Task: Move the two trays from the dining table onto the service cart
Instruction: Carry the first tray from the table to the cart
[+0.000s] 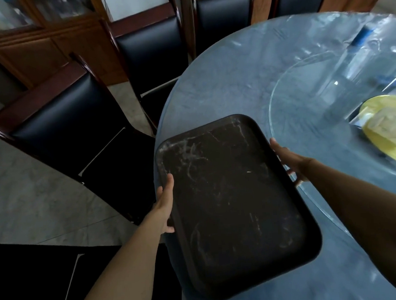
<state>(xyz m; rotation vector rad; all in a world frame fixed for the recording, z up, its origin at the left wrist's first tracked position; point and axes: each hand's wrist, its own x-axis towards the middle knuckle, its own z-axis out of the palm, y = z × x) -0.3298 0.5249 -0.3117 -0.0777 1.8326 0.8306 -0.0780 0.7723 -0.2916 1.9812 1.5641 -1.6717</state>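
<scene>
The left hand (164,204) is closed on the left long edge of a dark brown tray (232,201), with the thumb laid along the top of the rim and the other fingers tucked under the edge. The right hand (288,160) is set against the opposite long edge, the thumb resting on the rim and the fingers curled beneath it, so the tray is gripped from both sides. The tray is rectangular with rounded corners and a raised lip, and its flat bottom is marked with pale scuffs and scratches. It is seen over the near edge of the dining table (223,83), its left side reaching past the table's rim; whether it is resting on the tabletop or lifted just clear of it cannot be told. Only this one tray is seen.

The table is round and covered with a bluish, shiny sheet. A clear glass turntable (304,92) is set at its middle, to the right of the tray, and a yellow bag (385,126) is seen lying on it at the right edge of the view. Black padded chairs (74,120) with dark red wooden frames are ranged round the table's left and far sides. A pale tiled floor (28,190) is visible beneath them, and wooden cabinets (30,44) are seen behind.
</scene>
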